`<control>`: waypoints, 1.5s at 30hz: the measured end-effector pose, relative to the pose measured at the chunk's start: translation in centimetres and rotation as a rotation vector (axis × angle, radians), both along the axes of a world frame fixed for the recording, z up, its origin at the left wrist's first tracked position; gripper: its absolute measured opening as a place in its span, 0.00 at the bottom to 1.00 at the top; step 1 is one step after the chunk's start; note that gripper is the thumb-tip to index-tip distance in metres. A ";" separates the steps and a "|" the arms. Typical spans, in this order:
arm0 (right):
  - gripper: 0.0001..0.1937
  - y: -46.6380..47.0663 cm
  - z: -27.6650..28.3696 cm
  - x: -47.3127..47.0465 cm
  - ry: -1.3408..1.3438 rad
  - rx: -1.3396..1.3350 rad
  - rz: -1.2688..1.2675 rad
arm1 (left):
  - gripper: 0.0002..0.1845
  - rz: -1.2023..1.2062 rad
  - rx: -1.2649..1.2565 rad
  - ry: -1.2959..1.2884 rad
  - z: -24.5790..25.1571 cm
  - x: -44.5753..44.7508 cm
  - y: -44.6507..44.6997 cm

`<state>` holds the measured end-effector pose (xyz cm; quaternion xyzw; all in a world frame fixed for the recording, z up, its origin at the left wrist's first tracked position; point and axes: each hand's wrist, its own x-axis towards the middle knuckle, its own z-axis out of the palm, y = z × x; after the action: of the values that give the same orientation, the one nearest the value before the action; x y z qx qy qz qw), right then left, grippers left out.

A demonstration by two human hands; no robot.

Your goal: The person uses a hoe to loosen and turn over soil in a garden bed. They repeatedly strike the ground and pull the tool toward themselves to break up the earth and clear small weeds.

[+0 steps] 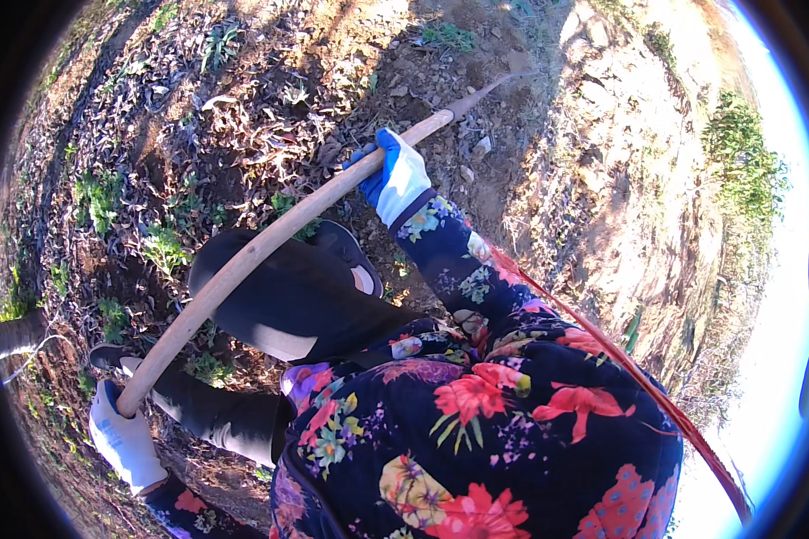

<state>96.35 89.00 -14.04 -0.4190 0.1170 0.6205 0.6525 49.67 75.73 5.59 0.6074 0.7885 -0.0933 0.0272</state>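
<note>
My right hand (399, 176), in a white glove with blue coated fingers, grips a long wooden handle (263, 246) near its metal socket. The tool's narrow metal head (475, 101) points to the upper right, over bare soil; its exact kind is unclear. At the lower left, my left hand (125, 434), in a similar glove, is closed around the handle's butt end. The handle slants across in front of my dark-trousered legs. Floral sleeves cover both arms. A red strap (620, 364) runs from beside my right arm to the lower right.
Dry leaves (243, 135) and green weeds (165, 249) cover the ground at left. One dark shoe (347, 252) stands beneath the handle, another (111, 356) near my left hand. Small stones (482, 147) lie near the tool head. A leafy bush (741, 155) grows at right.
</note>
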 end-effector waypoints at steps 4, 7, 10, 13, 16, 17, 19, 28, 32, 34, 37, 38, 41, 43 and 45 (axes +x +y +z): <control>0.12 3.4 -3.4 10.8 -0.323 -0.173 -0.284 | 0.26 -0.437 0.017 -0.012 -4.8 9.5 3.3; 0.13 2.4 -6.6 18.3 -0.540 -0.242 -0.385 | 0.25 -0.696 -0.002 -0.124 -5.5 15.1 2.7; 0.16 0.1 -10.6 18.8 -0.453 -0.394 -0.288 | 0.23 -0.784 -0.063 -0.197 -4.8 15.5 1.3; 0.17 -1.8 -13.3 13.6 -0.737 -0.581 -0.206 | 0.22 -0.534 -0.302 -0.224 -4.0 11.4 0.9; 0.15 -3.7 -12.0 7.5 -0.621 -0.486 -0.203 | 0.20 -0.435 -0.261 -0.245 -2.4 6.9 -0.8; 0.15 -3.8 -10.5 6.0 -0.475 -0.463 -0.255 | 0.19 -0.410 -0.252 -0.263 -1.9 5.4 -1.3; 0.15 -5.5 -6.9 2.2 -0.255 -0.325 -0.125 | 0.15 -0.334 -0.150 -0.229 -0.9 1.7 -1.8; 0.09 -7.0 3.5 -7.6 0.353 -0.139 0.270 | 0.28 0.074 0.265 -0.051 3.8 -11.4 -2.5; 0.06 -1.2 3.3 -0.8 0.043 -0.059 0.007 | 0.20 -0.049 -0.185 -0.238 0.9 -3.1 0.6; 0.04 1.9 4.2 4.5 -0.019 -0.023 -0.124 | 0.19 -0.257 -0.310 -0.549 0.0 2.6 2.2; 0.06 6.2 6.6 12.1 -0.169 0.173 -0.339 | 0.20 -0.345 -0.553 -0.909 -2.2 11.0 5.8; 0.06 7.0 7.2 13.8 -0.239 0.204 -0.319 | 0.21 -0.408 -0.459 -0.837 -3.3 13.8 6.7; 0.07 8.4 6.9 16.7 -0.340 0.242 -0.329 | 0.25 -0.530 -0.340 -0.780 -6.2 22.1 9.6; 0.08 9.3 4.9 18.3 -0.608 0.133 -0.308 | 0.25 -0.625 -0.259 -0.800 -8.0 28.5 11.9; 0.10 9.2 1.2 20.0 -0.725 0.084 -0.244 | 0.27 -0.657 -0.412 -0.787 -10.3 34.2 14.0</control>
<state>116.36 98.21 -12.84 -0.5672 -0.0978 0.3538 0.7373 83.87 89.70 -4.67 0.7926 0.4533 -0.0151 0.4076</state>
